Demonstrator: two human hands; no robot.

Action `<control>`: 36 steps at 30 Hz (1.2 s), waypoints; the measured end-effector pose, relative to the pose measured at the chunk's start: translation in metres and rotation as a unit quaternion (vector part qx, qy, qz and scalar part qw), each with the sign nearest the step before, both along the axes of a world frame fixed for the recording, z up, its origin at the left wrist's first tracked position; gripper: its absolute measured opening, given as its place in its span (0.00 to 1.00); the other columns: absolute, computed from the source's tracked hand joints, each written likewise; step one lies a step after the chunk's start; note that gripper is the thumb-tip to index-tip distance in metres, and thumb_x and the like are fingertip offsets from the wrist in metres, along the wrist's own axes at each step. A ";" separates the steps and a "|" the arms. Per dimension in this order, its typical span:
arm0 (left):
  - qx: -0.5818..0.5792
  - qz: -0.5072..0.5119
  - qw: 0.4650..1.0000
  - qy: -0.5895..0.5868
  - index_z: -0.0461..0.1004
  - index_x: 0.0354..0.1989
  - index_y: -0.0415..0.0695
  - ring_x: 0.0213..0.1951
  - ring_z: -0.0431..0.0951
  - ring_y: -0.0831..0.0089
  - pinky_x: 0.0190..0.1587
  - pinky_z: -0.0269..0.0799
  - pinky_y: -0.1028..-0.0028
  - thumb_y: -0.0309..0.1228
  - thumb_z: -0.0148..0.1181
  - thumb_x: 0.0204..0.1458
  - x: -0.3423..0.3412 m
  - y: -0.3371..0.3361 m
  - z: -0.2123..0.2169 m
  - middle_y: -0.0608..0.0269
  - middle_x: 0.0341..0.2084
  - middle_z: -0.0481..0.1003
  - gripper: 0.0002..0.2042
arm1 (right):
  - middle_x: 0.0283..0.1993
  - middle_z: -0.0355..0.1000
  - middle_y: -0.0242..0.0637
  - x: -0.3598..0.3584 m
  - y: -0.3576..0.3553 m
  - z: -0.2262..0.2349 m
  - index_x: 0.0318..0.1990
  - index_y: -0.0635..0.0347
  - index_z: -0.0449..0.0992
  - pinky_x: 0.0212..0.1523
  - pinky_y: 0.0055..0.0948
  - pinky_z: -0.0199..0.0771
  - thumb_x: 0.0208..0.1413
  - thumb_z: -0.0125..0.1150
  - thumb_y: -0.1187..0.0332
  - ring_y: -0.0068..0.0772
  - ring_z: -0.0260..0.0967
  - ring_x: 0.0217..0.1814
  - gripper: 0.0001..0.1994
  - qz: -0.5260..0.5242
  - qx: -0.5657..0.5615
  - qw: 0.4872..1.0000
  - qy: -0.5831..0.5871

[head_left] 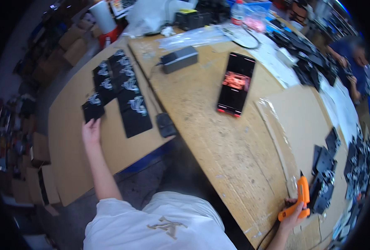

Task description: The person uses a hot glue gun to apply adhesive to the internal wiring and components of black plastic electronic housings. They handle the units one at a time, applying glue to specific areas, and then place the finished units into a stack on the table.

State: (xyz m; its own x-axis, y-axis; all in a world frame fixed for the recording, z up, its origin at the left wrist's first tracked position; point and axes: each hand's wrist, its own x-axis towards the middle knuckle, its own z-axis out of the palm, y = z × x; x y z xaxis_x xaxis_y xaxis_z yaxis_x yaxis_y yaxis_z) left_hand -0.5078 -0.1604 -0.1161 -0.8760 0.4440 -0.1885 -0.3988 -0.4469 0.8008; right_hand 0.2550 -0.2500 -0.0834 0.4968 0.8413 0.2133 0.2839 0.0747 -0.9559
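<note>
My left hand [91, 130] reaches out over the cardboard on the left, its fingers closed on the near edge of a black panel [93, 111] with pale wires on top. Just beyond it, several similar black panels [136, 121] lie in rows, bundles of wires on them. At the lower right, my right hand [292, 216] is wrapped round the handle of an orange glue gun [303, 192], its dark nozzle pointing away from me. A dark cord trails below that hand. Right beside the glue gun lie black parts with metal fittings [323, 189].
A lit phone [236, 83] lies on the wooden table [201, 116], near a dark grey box [179, 59]. A black adapter [165, 125] with a cable sits at the table's left edge. More black parts [357, 166] cover the far right. Another person [351, 62] works at the upper right.
</note>
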 end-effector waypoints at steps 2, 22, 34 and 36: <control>0.015 -0.039 0.999 0.020 0.62 0.53 0.30 0.56 0.72 0.48 0.63 0.67 0.48 0.10 0.47 0.54 -0.004 -0.002 0.003 0.40 0.53 0.69 0.18 | 0.32 0.72 0.40 0.005 -0.003 -0.001 0.43 0.67 0.69 0.33 0.24 0.70 0.70 0.44 0.59 0.30 0.72 0.34 0.17 -0.009 -0.041 0.999 0.018; -0.258 -0.147 0.933 0.201 0.71 0.46 0.35 0.45 0.78 0.68 0.50 0.76 0.69 0.27 0.59 0.56 0.029 0.015 0.006 0.59 0.41 0.76 0.12 | 0.32 0.75 0.41 -0.015 0.004 0.018 0.53 0.67 0.68 0.22 0.19 0.67 0.68 0.47 0.59 0.25 0.72 0.26 0.18 -0.014 -0.042 0.999 -0.008; -0.624 -0.020 0.529 0.575 0.77 0.45 0.35 0.44 0.79 0.58 0.45 0.72 0.63 0.43 0.66 0.50 0.035 0.013 0.042 0.52 0.36 0.78 0.22 | 0.35 0.75 0.43 -0.013 -0.003 0.011 0.53 0.67 0.69 0.24 0.22 0.69 0.67 0.47 0.52 0.31 0.74 0.34 0.24 0.027 -0.033 0.997 0.059; -0.524 0.047 0.499 0.689 0.77 0.45 0.37 0.43 0.79 0.61 0.43 0.72 0.66 0.39 0.66 0.51 0.061 0.017 0.058 0.54 0.38 0.78 0.19 | 0.37 0.75 0.44 -0.009 -0.005 0.009 0.52 0.67 0.70 0.24 0.23 0.70 0.65 0.47 0.48 0.37 0.74 0.39 0.27 0.108 -0.015 0.978 0.178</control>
State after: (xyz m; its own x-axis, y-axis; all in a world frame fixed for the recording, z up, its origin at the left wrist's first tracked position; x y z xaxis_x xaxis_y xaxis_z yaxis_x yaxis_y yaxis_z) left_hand -0.4470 -0.1430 -0.0582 -0.5019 0.6792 0.5355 0.8363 0.5391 0.1000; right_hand 0.2463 -0.2547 -0.0749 0.3450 0.9380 0.0330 -0.0871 0.0670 -0.9939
